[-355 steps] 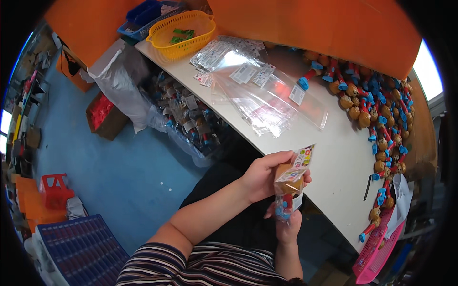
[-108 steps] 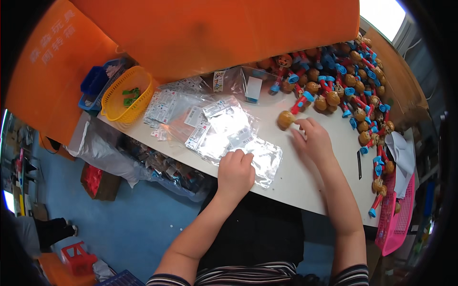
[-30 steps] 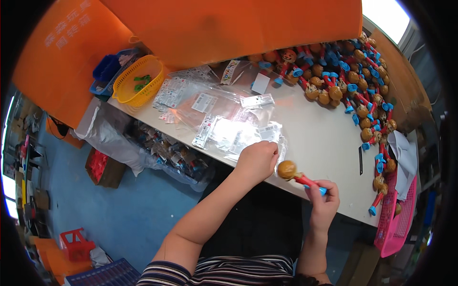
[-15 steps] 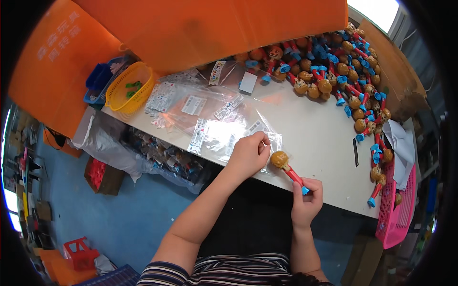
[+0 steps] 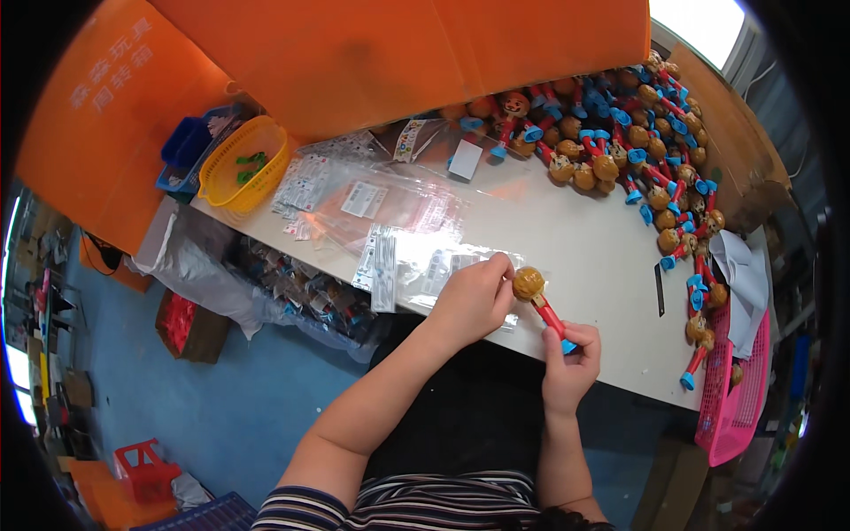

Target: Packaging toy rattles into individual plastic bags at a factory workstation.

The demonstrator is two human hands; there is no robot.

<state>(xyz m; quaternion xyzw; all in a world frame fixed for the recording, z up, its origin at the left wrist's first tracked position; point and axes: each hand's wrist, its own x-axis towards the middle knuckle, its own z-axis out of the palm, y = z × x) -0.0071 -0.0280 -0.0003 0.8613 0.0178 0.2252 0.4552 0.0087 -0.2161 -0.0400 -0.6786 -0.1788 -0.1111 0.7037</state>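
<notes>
My right hand (image 5: 569, 367) grips a toy figure by its blue foot. The toy figure (image 5: 548, 314) has a round brown head, a red stem and a blue base, and it slants with its head up toward my left hand. My left hand (image 5: 478, 299) is closed in a pinch at the edge of a clear plastic bag (image 5: 440, 270), right beside the toy's head; its fingertips partly hide the bag's edge. Printed strips (image 5: 382, 265) lie at the bag's left side.
Many similar toys (image 5: 660, 190) are heaped along the table's far right. More clear bags (image 5: 403, 199) and printed cards lie at left, near a yellow basket (image 5: 243, 168). A black strip (image 5: 660, 290) lies on the table, a pink basket (image 5: 733, 389) stands at right, and orange panels (image 5: 398, 62) rise behind.
My left hand has moved slightly right and toward me, up to the toy's head, and the clear bag has shifted with it. The toy has turned a little in my right hand.
</notes>
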